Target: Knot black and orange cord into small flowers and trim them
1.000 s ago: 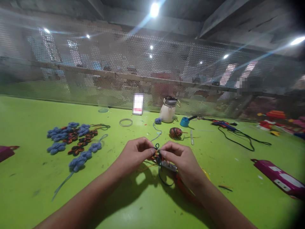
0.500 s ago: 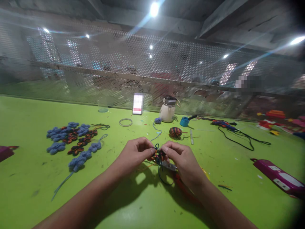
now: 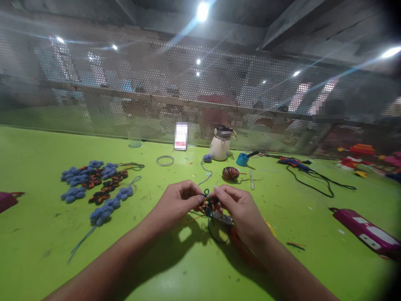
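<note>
Between my hands is a small dark-and-orange crocheted piece (image 3: 208, 205), with a dark yarn loop standing up at its top and a loose tail hanging below. My left hand (image 3: 181, 200) is closed, thumb and fingertips pinching its left side. On the other side my right hand (image 3: 239, 205) pinches its edge. Under my right hand lie scissors (image 3: 222, 218), partly hidden, with orange-red handles. Farther back sits a multicolour ball of yarn (image 3: 230, 173). To the left, blue crocheted flowers (image 3: 75, 176) and dark-orange crocheted flowers (image 3: 102, 193) lie in a group.
On the green table (image 3: 150, 276) stand a white jar (image 3: 220, 144), a lit phone (image 3: 181, 136) and a blue tape roll (image 3: 242, 159). A glue gun (image 3: 294, 164) with a black cord and a purple power strip (image 3: 365, 230) lie right. A metal ring (image 3: 165, 160) lies at centre-left.
My right fingers have shifted slightly on the crocheted piece. My left hand and the things on the table look the same.
</note>
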`<state>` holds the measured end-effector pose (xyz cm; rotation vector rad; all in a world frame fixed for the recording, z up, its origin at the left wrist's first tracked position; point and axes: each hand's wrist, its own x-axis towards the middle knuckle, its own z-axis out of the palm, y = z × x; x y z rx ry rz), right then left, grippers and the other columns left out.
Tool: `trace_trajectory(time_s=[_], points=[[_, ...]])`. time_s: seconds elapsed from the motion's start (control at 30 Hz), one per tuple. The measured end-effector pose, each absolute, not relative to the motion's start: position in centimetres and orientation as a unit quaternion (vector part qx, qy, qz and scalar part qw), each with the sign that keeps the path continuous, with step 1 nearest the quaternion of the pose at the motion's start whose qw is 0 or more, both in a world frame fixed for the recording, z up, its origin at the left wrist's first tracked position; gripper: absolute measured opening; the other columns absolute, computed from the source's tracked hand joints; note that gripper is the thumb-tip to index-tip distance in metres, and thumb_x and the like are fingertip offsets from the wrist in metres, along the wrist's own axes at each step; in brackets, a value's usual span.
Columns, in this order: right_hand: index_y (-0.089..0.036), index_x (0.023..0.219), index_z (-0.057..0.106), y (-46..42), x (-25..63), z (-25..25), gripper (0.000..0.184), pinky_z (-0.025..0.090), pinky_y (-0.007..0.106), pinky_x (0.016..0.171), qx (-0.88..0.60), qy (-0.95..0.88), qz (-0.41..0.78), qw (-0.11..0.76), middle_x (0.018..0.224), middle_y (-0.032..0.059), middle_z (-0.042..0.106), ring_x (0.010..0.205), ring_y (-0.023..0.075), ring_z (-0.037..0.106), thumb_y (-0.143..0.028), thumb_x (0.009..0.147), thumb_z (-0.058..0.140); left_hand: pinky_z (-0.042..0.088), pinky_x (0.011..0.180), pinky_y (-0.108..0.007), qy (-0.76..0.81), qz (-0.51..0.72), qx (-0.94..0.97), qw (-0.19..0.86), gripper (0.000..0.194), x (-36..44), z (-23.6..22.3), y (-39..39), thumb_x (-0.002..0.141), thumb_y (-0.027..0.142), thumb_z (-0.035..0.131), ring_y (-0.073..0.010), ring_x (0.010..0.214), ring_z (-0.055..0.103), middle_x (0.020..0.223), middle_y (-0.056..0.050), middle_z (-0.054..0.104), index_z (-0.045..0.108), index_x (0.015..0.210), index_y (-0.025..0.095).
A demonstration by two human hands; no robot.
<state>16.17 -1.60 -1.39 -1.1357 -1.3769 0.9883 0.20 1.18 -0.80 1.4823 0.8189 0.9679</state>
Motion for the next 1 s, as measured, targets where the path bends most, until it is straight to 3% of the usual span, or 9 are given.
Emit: trace_trajectory(time_s=[0.17, 0.7, 1.0], points=[[-0.014, 0.069, 0.060, -1.56, 16.64, -1.55, 0.014, 0.034, 0.023, 0.053, -0.468, -0.595, 0.390, 0.525, 0.058, -0.0016, 0.051, 0.056, 0.0107, 0.045, -0.025, 0.076, 0.058, 0.039, 0.060, -0.026, 0.350, 0.407, 0.629, 0.563, 0.009, 0.19, -0.87, 1.39, 0.072, 0.021, 0.060, -0.0113, 0.061, 0.050, 0.064, 0.000, 0.056, 0.057, 0.070, 0.013], [-0.014, 0.067, 0.059, -1.55, 16.28, -1.42, 0.015, 0.037, 0.024, 0.060, -0.466, -0.613, 0.365, 0.523, 0.066, -0.0004, 0.052, 0.065, 0.0122, 0.047, -0.025, 0.077, 0.057, 0.041, 0.060, -0.027, 0.342, 0.396, 0.639, 0.564, 0.013, 0.35, -1.34, 1.50, 0.070, 0.023, 0.062, -0.0117, 0.062, 0.053, 0.067, -0.002, 0.057, 0.055, 0.072, 0.012], [-0.015, 0.065, 0.060, -1.53, 16.33, -1.61, 0.012, 0.040, 0.028, 0.064, -0.470, -0.651, 0.304, 0.513, 0.072, 0.0022, 0.054, 0.070, 0.0149, 0.051, -0.022, 0.075, 0.058, 0.044, 0.061, -0.029, 0.356, 0.399, 0.677, 0.505, 0.012, 0.48, -1.61, 1.71, 0.069, 0.024, 0.060, -0.0140, 0.063, 0.055, 0.067, -0.003, 0.058, 0.056, 0.072, 0.013]])
